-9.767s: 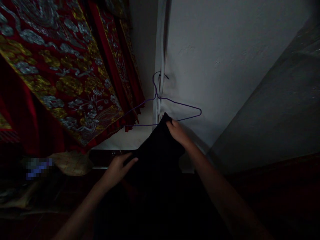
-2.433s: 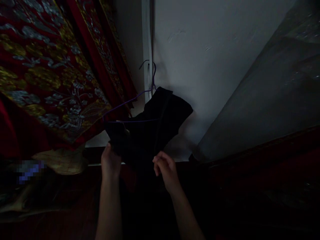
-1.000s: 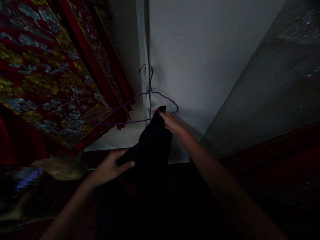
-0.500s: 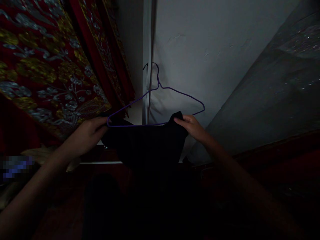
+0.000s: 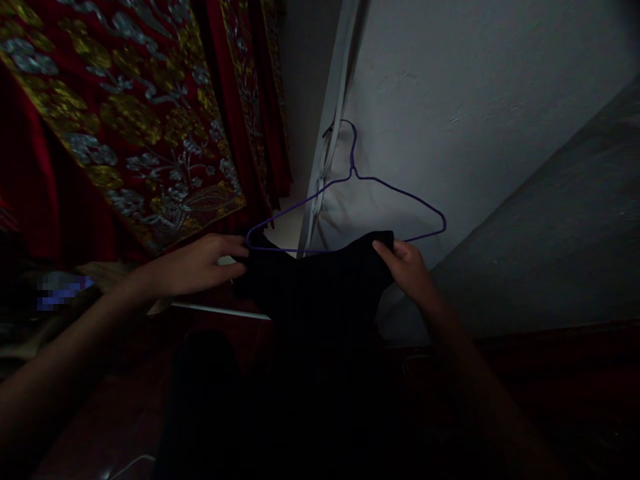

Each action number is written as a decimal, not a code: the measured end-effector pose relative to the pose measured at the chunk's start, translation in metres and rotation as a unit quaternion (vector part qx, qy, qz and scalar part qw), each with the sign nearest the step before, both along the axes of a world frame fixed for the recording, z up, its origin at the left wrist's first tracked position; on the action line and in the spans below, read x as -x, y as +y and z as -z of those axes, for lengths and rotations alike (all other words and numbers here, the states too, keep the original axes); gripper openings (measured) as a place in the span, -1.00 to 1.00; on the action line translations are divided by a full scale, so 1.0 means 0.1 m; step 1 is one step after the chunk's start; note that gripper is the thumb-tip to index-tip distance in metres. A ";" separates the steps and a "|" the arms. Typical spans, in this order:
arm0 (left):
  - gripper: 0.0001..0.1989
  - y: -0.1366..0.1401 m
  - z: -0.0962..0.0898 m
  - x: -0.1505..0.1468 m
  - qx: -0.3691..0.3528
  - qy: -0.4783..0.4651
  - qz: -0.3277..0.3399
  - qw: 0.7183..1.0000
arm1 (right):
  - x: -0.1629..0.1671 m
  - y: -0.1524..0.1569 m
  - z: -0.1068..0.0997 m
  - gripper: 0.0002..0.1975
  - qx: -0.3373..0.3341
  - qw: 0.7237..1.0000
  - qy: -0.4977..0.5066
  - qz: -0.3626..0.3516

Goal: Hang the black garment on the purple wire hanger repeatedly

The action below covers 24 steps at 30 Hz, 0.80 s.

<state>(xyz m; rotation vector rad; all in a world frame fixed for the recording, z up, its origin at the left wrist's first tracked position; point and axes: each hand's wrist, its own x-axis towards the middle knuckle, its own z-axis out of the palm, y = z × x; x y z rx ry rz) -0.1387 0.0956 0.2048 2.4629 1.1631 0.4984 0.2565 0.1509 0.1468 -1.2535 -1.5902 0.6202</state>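
A purple wire hanger (image 5: pixel 400 190) hangs by its hook against the pale wall. Below and around its bottom bar spreads a black garment (image 5: pixel 320 293), too dark for its kind to be told. At the hanger's left corner, my left hand (image 5: pixel 210 263) has its fingers and thumb closed on the garment's edge. My right hand (image 5: pixel 407 267) pinches the upper right edge of the cloth between thumb and fingers, just under the bar. The hanger's right end sticks out bare beyond the cloth. The garment's lower part is lost in shadow.
Red cloths with gold and silver embroidery (image 5: pixel 135 120) hang at the left. A pale vertical strip (image 5: pixel 335 100) runs down the wall (image 5: pixel 450 87) behind the hanger's hook. Grey sheeting (image 5: pixel 540 247) slants at the right. A thin white rod (image 5: pixel 220 310) lies low down.
The view has shifted, so the hanger and wall appear further right. My right hand has drawn the garment's upper edge outward along the bar; my left hand stays by the left corner.
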 end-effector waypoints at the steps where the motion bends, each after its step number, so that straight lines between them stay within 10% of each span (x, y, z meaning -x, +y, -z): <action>1: -0.74 -0.01 -0.04 0.02 0.015 -0.003 0.007 1.000 | 0.02 -0.01 0.01 -0.56 -0.007 1.000 -0.006 0.008; 12: -0.63 0.32 -0.44 -0.41 -0.204 -0.052 -0.057 0.976 | 0.54 -0.29 0.14 -0.71 -0.036 0.986 -0.060 -0.149; 15: -0.37 0.42 -0.39 -0.47 -0.229 -0.053 -0.078 0.969 | 0.44 -0.32 0.12 -0.59 -0.095 0.994 -0.030 -0.051; 19: -0.53 0.49 -0.34 -0.43 -0.193 -0.060 -0.040 0.979 | -0.04 -0.19 -0.06 -0.43 -0.170 0.965 0.044 0.194; 24: -0.55 0.45 -0.39 -0.46 -0.189 -0.077 -0.034 0.978 | -0.48 0.09 -0.42 -0.60 -0.055 0.983 0.009 0.174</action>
